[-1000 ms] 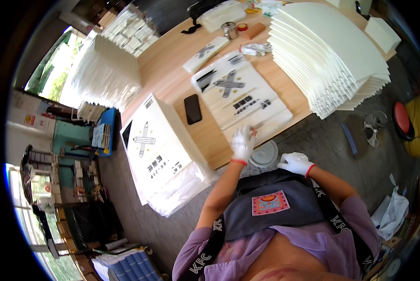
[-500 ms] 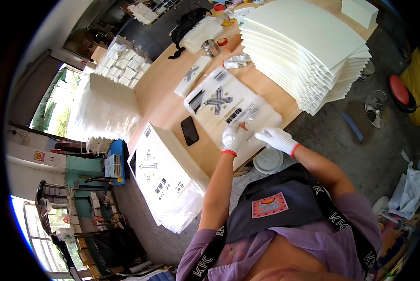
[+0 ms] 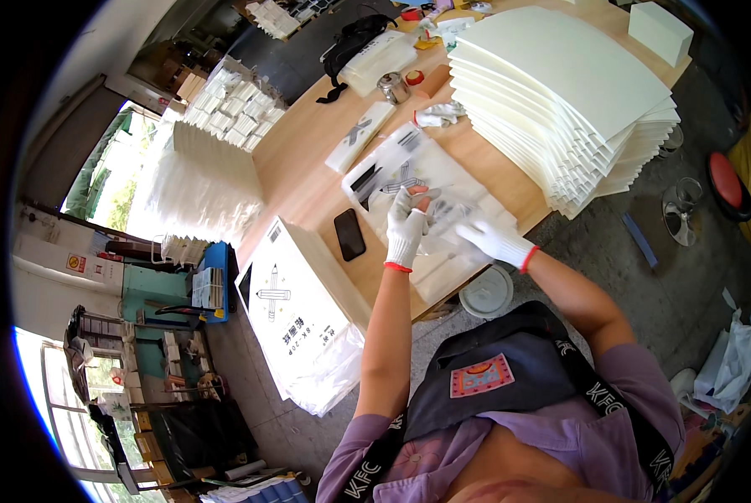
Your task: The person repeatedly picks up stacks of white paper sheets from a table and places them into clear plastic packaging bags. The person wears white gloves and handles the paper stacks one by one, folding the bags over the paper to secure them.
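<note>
On the table lies a pile of clear printed plastic bags (image 3: 486,198) with a crossed-pencils picture. My left hand (image 3: 406,228), in a white knit glove with bare fingertips showing, pinches the film of the top bag above the print. The film is raised and blurs the picture beneath. My right hand (image 3: 497,241), gloved too, is at the pile's near right edge with its fingers stretched out. Left of the pile lies a black phone (image 3: 349,235). A tall stack of bagged white paper (image 3: 308,323) with the same print stands at the near left table edge.
A high stack of white sheets (image 3: 560,67) fills the table's right side. Farther back are a narrow printed packet (image 3: 359,137), a metal tin (image 3: 394,87), spare gloves (image 3: 440,115) and a black bag (image 3: 354,42). A lidded white bucket (image 3: 486,292) stands below the near edge.
My left hand has risen and moved away from me over the pile, lifting the film across the pencil picture. My right hand stays by the pile's edge. The whole view has shifted slightly.
</note>
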The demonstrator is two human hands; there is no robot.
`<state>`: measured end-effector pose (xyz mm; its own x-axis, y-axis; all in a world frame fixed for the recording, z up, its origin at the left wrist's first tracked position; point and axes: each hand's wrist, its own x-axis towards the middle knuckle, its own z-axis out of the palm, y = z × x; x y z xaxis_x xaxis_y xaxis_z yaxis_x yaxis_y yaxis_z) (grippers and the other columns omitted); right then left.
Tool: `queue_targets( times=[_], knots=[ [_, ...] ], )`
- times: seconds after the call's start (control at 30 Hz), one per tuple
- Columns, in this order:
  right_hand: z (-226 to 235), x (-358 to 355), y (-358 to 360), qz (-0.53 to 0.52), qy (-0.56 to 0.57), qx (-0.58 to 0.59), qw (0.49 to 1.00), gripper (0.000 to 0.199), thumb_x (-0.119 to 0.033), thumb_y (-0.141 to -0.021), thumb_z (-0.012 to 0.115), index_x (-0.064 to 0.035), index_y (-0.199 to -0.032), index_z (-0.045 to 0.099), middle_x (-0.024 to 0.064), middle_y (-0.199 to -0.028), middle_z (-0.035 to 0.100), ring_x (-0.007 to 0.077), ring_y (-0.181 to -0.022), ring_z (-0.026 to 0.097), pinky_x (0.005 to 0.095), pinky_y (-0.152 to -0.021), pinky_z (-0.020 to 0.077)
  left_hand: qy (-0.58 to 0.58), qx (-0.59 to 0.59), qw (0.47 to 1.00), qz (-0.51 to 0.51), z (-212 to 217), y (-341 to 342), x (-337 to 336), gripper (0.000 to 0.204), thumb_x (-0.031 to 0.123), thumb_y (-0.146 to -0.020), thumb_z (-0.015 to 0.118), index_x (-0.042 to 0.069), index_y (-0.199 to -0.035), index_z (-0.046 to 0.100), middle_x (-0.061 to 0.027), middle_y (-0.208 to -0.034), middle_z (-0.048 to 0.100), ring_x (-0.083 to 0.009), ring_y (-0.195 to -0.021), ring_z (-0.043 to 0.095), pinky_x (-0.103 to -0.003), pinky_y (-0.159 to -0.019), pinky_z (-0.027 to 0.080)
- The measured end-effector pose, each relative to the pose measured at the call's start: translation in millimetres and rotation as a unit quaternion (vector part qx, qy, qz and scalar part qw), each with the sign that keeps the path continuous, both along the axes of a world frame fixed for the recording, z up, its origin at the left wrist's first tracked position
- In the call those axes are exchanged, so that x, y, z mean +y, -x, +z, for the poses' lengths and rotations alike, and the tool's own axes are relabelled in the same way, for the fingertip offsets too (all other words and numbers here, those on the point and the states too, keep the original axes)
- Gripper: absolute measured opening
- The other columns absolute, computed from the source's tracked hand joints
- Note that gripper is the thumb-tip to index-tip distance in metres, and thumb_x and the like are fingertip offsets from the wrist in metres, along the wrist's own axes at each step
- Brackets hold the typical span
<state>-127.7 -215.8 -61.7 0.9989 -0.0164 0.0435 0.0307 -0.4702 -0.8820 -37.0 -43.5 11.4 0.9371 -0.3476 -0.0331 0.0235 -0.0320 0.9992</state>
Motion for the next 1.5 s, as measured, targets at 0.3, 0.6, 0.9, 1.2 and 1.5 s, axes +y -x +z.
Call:
queue_targets(
  times=[0.3,0.6,0.9,1.2,1.5],
  knots=[
    [-47,48,-73,0.127,0.444,-0.137,0.877,0.037,-0.038,-0.088,0.054,-0.0118,-0.112,0.061,0.0127,-0.107,0.064,0.0252,-0.107,0.057,0.0410,-0.095,0.0423,-0.196,-0.189,0.962,-0.005,45,11,7,0.026,0.006,-0.088,0.059,0.009,-0.114,0.057,-0.0052,-0.086,0.070,-0.0092,-0.062,0.055,-0.024,-0.057,0.045],
    [172,-100,62,0.026,0.281,-0.438,0.853,0.029,-0.028,-0.088,0.059,-0.0088,-0.109,0.062,0.0096,-0.106,0.063,0.0270,-0.105,0.057,0.0412,-0.093,0.0434,-0.412,-0.450,0.771,0.180,76,31,0,0.065,0.030,-0.069,0.079,0.010,-0.125,0.053,-0.0156,-0.124,0.053,-0.0340,-0.111,0.051,-0.043,-0.094,0.042],
    [201,-227,71,-0.054,0.515,-0.274,0.810,0.025,-0.026,-0.084,0.059,-0.0098,-0.104,0.062,0.0057,-0.105,0.063,0.0251,-0.095,0.059,0.0361,-0.080,0.0474,-0.028,-0.236,0.963,-0.131,72,39,-103,0.038,0.016,-0.090,0.061,-0.001,-0.123,0.052,-0.0097,-0.113,0.059,-0.0147,-0.100,0.055,-0.027,-0.088,0.043],
    [232,-138,90,0.032,0.510,-0.412,0.754,0.021,-0.028,-0.082,0.060,-0.0112,-0.095,0.063,0.0049,-0.096,0.065,0.0238,-0.082,0.062,0.0374,-0.068,0.0488,0.308,0.278,0.870,-0.266,94,31,-162,0.042,0.036,-0.093,0.046,0.001,-0.115,0.052,-0.0184,-0.113,0.057,-0.0256,-0.085,0.063,-0.034,-0.074,0.054],
    [160,-179,121,-0.131,-0.044,-0.184,0.973,0.044,-0.026,-0.096,0.052,-0.0032,-0.133,0.050,0.0117,-0.124,0.060,0.0200,-0.116,0.055,0.0308,-0.098,0.0424,-0.037,0.099,0.956,-0.274,114,29,-53,0.038,0.007,-0.085,0.049,-0.005,-0.120,0.048,-0.0156,-0.097,0.065,-0.0221,-0.084,0.064,-0.037,-0.073,0.054]
  ],
)
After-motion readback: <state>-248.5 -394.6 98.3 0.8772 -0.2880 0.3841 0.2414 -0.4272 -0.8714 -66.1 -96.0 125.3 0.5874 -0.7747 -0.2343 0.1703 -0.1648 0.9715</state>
